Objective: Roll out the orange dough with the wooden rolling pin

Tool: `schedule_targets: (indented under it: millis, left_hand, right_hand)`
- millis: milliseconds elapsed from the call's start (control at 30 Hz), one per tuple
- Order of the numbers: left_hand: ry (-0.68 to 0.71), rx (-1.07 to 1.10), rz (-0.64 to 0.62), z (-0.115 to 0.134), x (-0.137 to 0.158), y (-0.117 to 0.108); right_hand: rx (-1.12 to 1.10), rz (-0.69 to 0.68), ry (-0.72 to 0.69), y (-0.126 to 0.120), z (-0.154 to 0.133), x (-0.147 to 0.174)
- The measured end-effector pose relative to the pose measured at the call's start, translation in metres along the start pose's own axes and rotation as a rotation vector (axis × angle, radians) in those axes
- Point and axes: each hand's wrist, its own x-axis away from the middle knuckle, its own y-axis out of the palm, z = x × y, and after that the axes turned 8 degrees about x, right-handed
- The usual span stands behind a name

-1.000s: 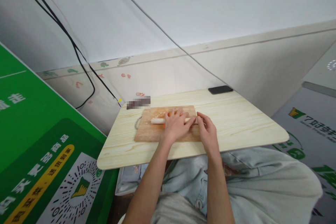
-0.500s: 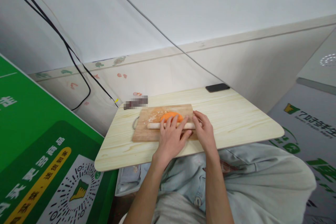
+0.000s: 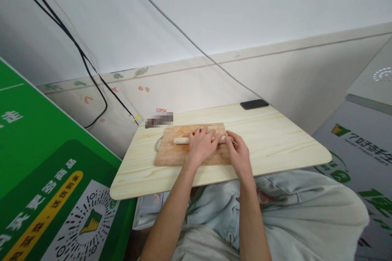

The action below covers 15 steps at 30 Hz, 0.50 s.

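Note:
A wooden rolling pin (image 3: 182,140) lies across the cutting board (image 3: 171,157). My left hand (image 3: 202,147) rests on the middle of the pin, its fingers spread forward over it. Beneath that hand is an orange piece of dough (image 3: 189,146), mostly hidden, with only small bits showing around the palm and fingers. At the pin's right end, my right hand (image 3: 239,153) has its thumb and fingers closed around the tip. Pale flour and orange smears mark the board's surface near the pin.
The board lies on a light wood-grain table (image 3: 284,142). A black phone (image 3: 254,104) is at the back edge, and a blurred dark item (image 3: 159,120) at the back left. Black cables (image 3: 92,69) hang by the wall. A green printed panel (image 3: 61,151) stands on the left.
My left hand has moved forward over the dough, which now is mostly covered. The rolling pin has rolled slightly away from me. My right hand stays at its right end.

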Motion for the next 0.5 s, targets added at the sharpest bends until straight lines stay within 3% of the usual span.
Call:
schedule_targets:
  millis: [300, 500]
  left_hand:
    - [0.118, -0.018, 0.119, -0.008, 0.058, 0.018]
    - [0.118, 0.005, 0.079, -0.012, 0.045, 0.013]
  right_hand:
    - [0.039, -0.027, -0.015, -0.003, -0.008, 0.000]
    - [0.049, -0.035, -0.018, -0.004, -0.010, 0.001]
